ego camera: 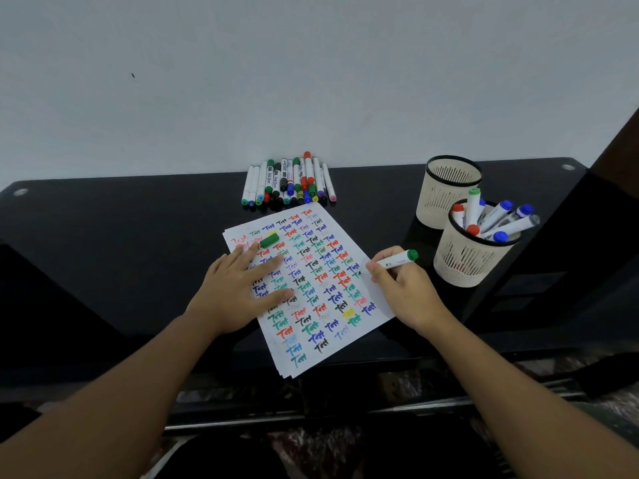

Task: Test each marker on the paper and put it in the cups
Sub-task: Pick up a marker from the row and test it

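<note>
Head view. Left hand [242, 288]: flat, fingers straight, pressing paper [311, 326]. Right hand [404, 285]: grips green marker [397, 261], tip at paper's right edge. Green cap [269, 240]: on paper, far left. Marker pile [288, 181]: far. Near cup [473, 250]: holds markers, right. Far cup [446, 188]: behind it.

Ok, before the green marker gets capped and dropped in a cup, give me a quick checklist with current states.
1. Green marker gripped in right hand: ok.
2. Marker tip on the paper edge: cannot tell, the fingers hide it.
3. Green cap within reach, lying loose on the paper beyond the left hand: ok.
4. Left hand flat, pinning the paper: ok.
5. Room in the cups: near cup holds several markers, far cup looks empty: ok.
6. Untested markers remain piled by the wall: not ok, job unfinished.
</note>
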Demonstrator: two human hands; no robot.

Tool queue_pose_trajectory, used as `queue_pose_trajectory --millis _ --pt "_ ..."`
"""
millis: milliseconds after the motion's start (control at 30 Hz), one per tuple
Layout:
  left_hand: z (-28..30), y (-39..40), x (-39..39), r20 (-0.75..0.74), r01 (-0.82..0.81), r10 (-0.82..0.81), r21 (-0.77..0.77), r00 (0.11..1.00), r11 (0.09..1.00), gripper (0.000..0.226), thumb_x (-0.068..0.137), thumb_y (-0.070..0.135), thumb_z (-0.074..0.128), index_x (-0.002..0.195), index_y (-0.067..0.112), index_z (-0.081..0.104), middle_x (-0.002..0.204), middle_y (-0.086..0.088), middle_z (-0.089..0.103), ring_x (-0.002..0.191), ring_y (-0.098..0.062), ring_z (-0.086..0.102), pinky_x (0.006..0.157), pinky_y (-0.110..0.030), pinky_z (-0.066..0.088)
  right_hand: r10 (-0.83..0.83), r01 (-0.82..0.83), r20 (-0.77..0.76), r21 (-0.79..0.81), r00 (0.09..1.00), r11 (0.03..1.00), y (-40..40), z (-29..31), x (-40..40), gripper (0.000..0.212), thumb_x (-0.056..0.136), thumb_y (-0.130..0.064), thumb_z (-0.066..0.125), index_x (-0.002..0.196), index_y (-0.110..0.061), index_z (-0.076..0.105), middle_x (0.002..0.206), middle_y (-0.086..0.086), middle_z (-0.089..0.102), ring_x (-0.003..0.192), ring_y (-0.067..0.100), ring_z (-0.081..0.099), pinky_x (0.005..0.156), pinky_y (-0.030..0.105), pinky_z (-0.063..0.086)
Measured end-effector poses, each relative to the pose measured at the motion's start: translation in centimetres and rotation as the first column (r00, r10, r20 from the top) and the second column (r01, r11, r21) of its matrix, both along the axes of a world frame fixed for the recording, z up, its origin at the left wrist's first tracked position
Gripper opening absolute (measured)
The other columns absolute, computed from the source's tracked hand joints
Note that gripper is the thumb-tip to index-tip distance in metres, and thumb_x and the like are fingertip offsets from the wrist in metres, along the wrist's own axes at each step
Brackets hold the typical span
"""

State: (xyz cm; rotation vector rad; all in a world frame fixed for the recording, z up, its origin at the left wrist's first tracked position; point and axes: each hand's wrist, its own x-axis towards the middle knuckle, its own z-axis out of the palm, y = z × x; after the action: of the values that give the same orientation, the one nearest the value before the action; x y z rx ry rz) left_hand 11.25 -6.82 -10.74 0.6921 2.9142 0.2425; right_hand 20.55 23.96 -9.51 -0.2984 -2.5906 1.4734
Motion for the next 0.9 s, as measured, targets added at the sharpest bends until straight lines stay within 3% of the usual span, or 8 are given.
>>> queue_pose_trajectory --millis 67,233,433,567,733,900 --pt "0.02 0.04 0.02 0.001 -0.002 0.002 0.002 1.0 1.0 0.088 0.074 0.102 0.018 0.152 0.062 0.013 0.17 0.01 -0.004 0.157 -0.018 -0.004 0.126 -0.046 0.0 0.004 -0.004 0.01 0.001 1.0 1.0 0.03 -0.07 -0.04 0.012 0.105 -0.039 0.058 0.103 -0.027 0.061 0.09 -0.007 0.07 0.083 0.003 0.066 0.066 0.024 0.05" --pt "0.1 0.07 0.15 0.0 -0.003 0.003 0.019 1.0 1.0 0.088 0.073 0.102 0.019 0.152 0.062 0.014 0.17 0.01 -0.005 0.157 -0.018 -0.005 0.126 -0.046 0.0 -0.019 0.019 -0.014 0.015 1.0 1.0 0.11 -0.12 -0.01 0.014 0.106 -0.038 0.057 0.104 -0.024 0.059 0.089 -0.006 0.068 0.082 -0.003 0.064 0.061 0.016 0.045" --pt "0.08 -0.04 0.01 0.002 -0.002 0.002 0.008 1.0 1.0 0.089 0.073 0.102 0.018 0.152 0.062 0.013 0.17 0.009 -0.005 0.157 -0.019 -0.005 0.126 -0.047 0.0 0.002 -0.002 -0.005 0.026 1.0 1.0 0.12 -0.22 -0.13 0.012 0.106 -0.039 0.057 0.103 -0.027 0.06 0.089 -0.006 0.069 0.083 0.001 0.065 0.068 0.028 0.053" --pt "0.01 -0.01 0.05 0.003 -0.005 0.005 0.012 1.0 1.0 0.089 0.073 0.102 0.018 0.152 0.063 0.014 0.17 0.009 -0.004 0.157 -0.019 -0.004 0.126 -0.047 0.001 -0.011 0.012 -0.012 0.025 1.0 1.0 0.1 -0.12 0.05 0.015 0.106 -0.037 0.057 0.103 -0.023 0.059 0.087 -0.006 0.067 0.078 -0.006 0.063 0.058 0.014 0.046" --pt "-0.05 -0.04 0.02 -0.005 -0.004 0.004 0.014 1.0 1.0 0.088 0.073 0.102 0.018 0.152 0.063 0.013 0.17 0.01 -0.005 0.157 -0.018 -0.005 0.126 -0.046 0.0 -0.012 0.012 -0.015 -0.002 1.0 1.0 -0.01 -0.09 -0.19 0.012 0.106 -0.037 0.058 0.103 -0.026 0.06 0.09 -0.005 0.069 0.083 0.004 0.066 0.067 0.026 0.052" --pt "-0.1 0.01 0.05 -0.005 -0.002 0.002 0.015 1.0 1.0 0.089 0.072 0.102 0.017 0.152 0.062 0.014 0.17 0.01 -0.005 0.157 -0.017 -0.006 0.126 -0.046 0.0 -0.006 0.008 -0.028 0.047 1.0 0.999 0.05 -0.19 0.08 0.016 0.107 -0.038 0.056 0.102 -0.022 0.057 0.086 -0.005 0.068 0.079 0.001 0.064 0.061 0.022 0.048"
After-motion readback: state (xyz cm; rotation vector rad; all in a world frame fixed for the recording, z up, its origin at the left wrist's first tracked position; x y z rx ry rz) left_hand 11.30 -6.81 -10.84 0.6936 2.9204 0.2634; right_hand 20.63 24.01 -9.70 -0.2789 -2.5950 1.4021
